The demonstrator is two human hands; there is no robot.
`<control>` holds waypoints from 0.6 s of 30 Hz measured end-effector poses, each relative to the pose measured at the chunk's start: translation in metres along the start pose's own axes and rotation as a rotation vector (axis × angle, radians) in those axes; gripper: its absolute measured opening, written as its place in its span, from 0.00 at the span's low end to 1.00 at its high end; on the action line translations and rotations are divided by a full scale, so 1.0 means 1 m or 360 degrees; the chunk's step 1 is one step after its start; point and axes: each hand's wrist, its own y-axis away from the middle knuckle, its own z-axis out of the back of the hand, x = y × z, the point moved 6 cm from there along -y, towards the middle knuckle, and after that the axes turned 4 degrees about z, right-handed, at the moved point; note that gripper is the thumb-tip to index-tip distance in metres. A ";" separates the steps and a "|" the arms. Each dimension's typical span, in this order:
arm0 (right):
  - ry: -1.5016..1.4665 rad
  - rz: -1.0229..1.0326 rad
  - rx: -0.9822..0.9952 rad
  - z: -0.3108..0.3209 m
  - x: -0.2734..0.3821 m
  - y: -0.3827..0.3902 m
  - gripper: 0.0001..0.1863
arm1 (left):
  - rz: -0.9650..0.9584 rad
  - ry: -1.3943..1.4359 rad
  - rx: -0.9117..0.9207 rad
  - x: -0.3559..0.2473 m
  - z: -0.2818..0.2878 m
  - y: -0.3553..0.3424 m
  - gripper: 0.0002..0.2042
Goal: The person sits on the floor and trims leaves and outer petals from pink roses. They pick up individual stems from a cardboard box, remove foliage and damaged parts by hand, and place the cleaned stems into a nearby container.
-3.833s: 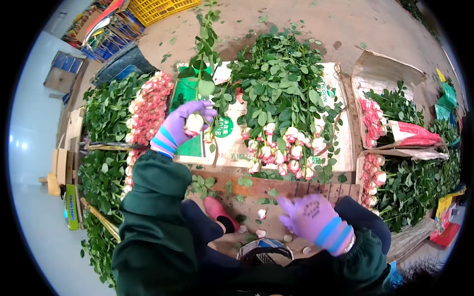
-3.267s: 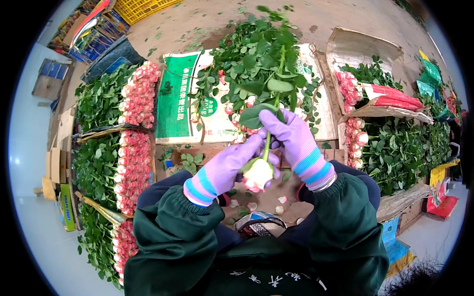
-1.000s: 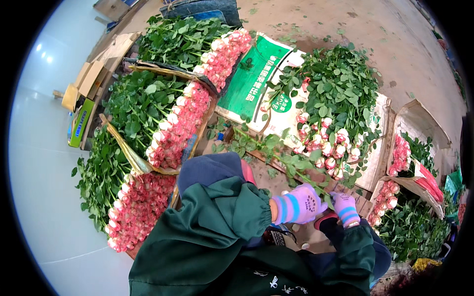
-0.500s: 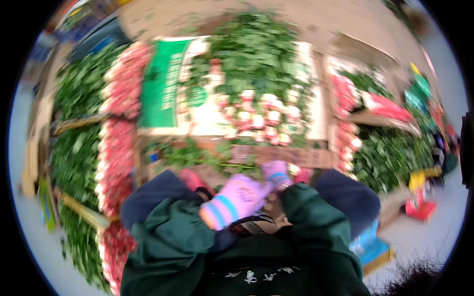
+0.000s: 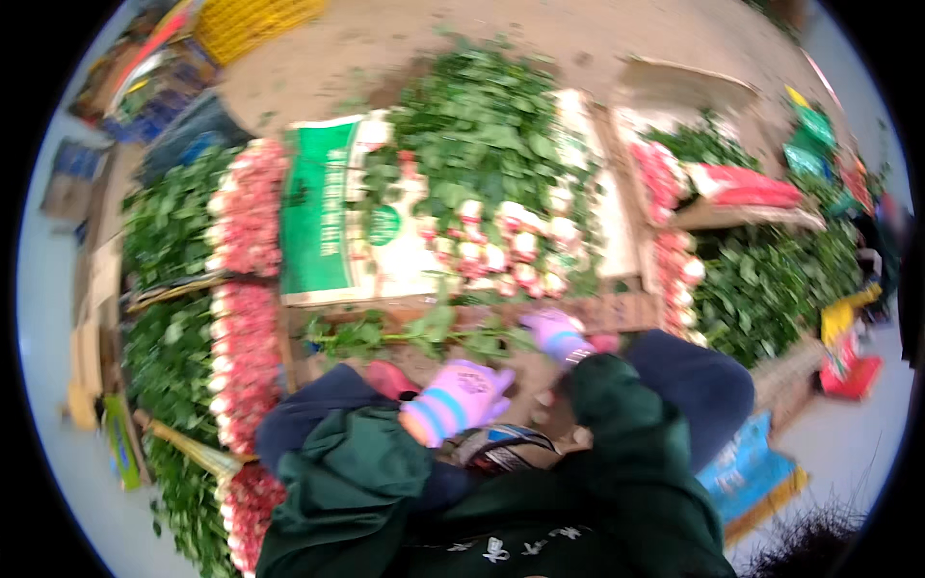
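My right hand (image 5: 557, 335), in a lilac knitted glove, is closed around a long leafy rose stem (image 5: 409, 337). The stem runs out to the left above my feet, with leaves along it. A pale bloom seems to peek out at the right of that hand, though blur hides its detail. Nearer my body, my left hand (image 5: 462, 397), in a matching glove with blue stripes, has its fingers apart and nothing in it. Beyond a wooden board (image 5: 607, 313) lies a pile of cut roses, their pink-and-white blooms (image 5: 520, 246) toward me and leafy stems (image 5: 482, 125) pointing away.
Under the pile lies a white and green printed sack (image 5: 318, 217). Stacked pink-and-white roses (image 5: 246, 337) line the left side; more roses (image 5: 674, 275) fill the right. A yellow crate (image 5: 255, 24) stands far left. Blue packaging (image 5: 747, 467) lies beside my right knee.
My left hand has drawn away from my right hand, leaving a gap between them. The rose stem now shows more plainly, stretched left from my right hand. The whole view has shifted slightly.
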 end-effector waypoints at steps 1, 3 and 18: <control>-0.0173 0.0030 0.0280 0.002 -0.003 0.002 0.20 | 0.0017 0.0027 -0.0043 0.015 -0.019 -0.001 0.20; -0.0897 -0.0043 0.0603 0.047 0.037 -0.002 0.17 | 0.0251 0.0003 0.0163 0.025 -0.017 0.007 0.21; -0.0694 0.0880 -0.0401 0.314 0.275 -0.057 0.28 | 0.0870 0.1241 -0.1677 0.190 0.240 0.170 0.19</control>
